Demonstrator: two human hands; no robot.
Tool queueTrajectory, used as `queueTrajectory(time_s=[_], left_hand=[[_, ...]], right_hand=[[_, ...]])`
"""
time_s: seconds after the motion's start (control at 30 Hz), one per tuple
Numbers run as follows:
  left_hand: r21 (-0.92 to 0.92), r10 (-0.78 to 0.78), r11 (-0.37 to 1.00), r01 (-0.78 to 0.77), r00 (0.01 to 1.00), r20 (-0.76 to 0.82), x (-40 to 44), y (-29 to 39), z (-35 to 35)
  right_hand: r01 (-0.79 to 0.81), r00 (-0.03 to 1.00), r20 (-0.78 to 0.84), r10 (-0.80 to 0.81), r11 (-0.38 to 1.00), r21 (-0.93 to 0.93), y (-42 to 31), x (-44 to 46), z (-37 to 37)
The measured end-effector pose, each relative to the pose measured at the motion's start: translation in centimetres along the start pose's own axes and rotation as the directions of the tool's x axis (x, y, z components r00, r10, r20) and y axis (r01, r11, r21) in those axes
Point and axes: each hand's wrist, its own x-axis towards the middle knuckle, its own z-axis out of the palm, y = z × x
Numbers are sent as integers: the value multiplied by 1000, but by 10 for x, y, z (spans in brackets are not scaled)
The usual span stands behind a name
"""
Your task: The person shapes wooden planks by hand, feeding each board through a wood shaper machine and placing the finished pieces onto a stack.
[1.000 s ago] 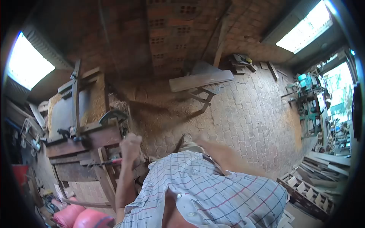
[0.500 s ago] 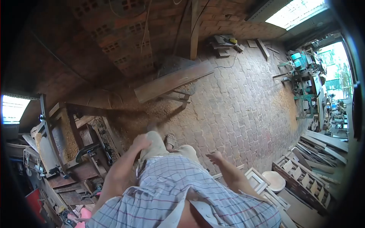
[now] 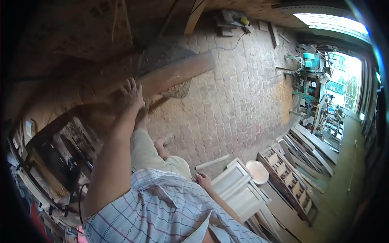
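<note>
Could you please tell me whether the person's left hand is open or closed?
Open: the left hand shows its fingers spread apart, gripping nothing visible.

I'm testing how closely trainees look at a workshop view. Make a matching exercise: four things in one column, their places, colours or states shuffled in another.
Things
1. Round disc
2. Left hand
3. Shirt
4. Machine motor

Places, colours or states
A. Teal, near the bright doorway
B. Pale, with a checked pattern
C. Beside the slatted wooden rack
D. Fingers spread, near one end of the long board

Right pairs: 1-C, 2-D, 3-B, 4-A
</note>
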Motion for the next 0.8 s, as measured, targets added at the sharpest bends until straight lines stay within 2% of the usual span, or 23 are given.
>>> queueTrajectory(time_s=[0.1, 0.13, 0.23, 0.4, 0.43, 0.5, 0.57, 0.6, 0.63, 0.67, 0.7, 0.77, 0.8], left_hand=[[125, -58, 991, 57, 998, 6, 25, 1, 15], [136, -49, 990, 48, 999, 8, 27, 0, 11], [63, -17, 998, 11, 995, 95, 14, 3, -16], [-28, -4, 1000, 9, 985, 175, -31, -4, -30], [-67, -15, 997, 29, 980, 200, -47, -4, -38], [-254, 118, 967, -39, 946, 301, -83, -13, -49], [-556, 351, 826, -98, 861, 369, -99, -34, 2], [-549, 317, 832, -80, 880, 353, -119, -32, -11], [-716, 378, 637, 286, 693, 613, -145, -28, -29], [-663, 529, 379, 646, 437, 728, -169, -24, -41], [-668, 502, 365, 649, 467, 728, -190, -17, -38], [-811, 415, 529, 250, 757, 505, -223, -8, 4], [-782, 395, 622, 41, 846, 358, -237, -12, 24]], right_hand=[[69, 997, -30, -78, 973, -219, -7, 11, 13], [62, 997, -28, -69, 976, -207, -11, 15, 19], [256, 960, 31, -277, 830, -496, -31, 23, 24], [389, 917, 122, -379, 787, -479, -92, 32, 17], [404, 913, 131, -387, 809, -428, -101, 38, 14], [433, 901, 157, -404, 843, -320, -111, 54, 5], [480, 876, 204, -436, 823, -304, -121, 76, -4], [496, 867, 231, -442, 814, -304, -125, 90, -11], [508, 858, 260, -443, 804, -308, -128, 105, -20], [533, 841, 296, -454, 789, -306, -128, 125, -29], [539, 835, 316, -450, 783, -310, -131, 147, -38], [543, 828, 355, -435, 781, -309, -136, 189, -50], [580, 809, 359, -466, 734, -354, -141, 203, -56]])
